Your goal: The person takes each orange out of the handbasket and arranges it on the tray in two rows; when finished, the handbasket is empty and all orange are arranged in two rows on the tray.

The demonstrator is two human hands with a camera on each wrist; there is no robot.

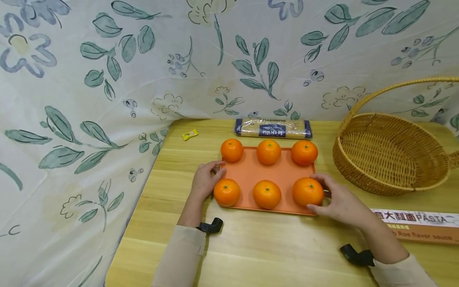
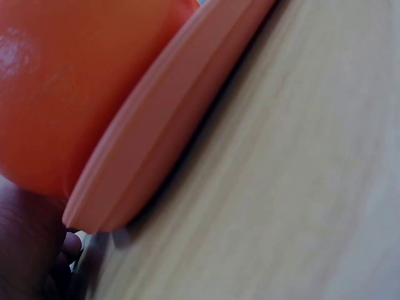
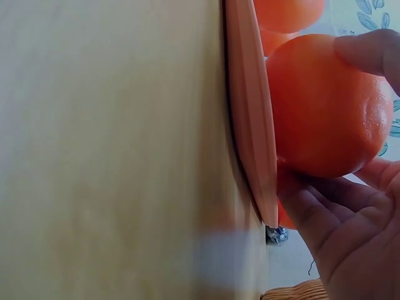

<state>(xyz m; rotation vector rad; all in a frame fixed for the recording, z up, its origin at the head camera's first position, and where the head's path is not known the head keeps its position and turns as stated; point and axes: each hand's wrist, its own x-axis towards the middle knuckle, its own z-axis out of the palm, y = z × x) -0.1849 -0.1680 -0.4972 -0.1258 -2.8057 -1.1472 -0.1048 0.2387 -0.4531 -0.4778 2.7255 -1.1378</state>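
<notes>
An orange-coloured rectangular tray (image 1: 247,174) lies on the wooden table and bears several oranges in two rows. At its front right corner my right hand (image 1: 342,203) grips an orange (image 1: 307,191), thumb on the near side and fingers round the far side. The right wrist view shows this orange (image 3: 325,106) close over the tray rim (image 3: 253,119). My left hand (image 1: 206,181) holds the tray's left edge, right beside the front left orange (image 1: 227,192). In the left wrist view its fingers are mostly hidden behind the tray's corner (image 2: 125,169).
Behind the tray lies a clear packet of spaghetti (image 1: 272,128). A small yellow wrapped sweet (image 1: 190,134) sits at the back left. To the right stands a wicker basket (image 1: 369,175) with a tall handle, and in front of it a pasta box (image 1: 423,227). A floral cloth (image 1: 201,91) hangs behind.
</notes>
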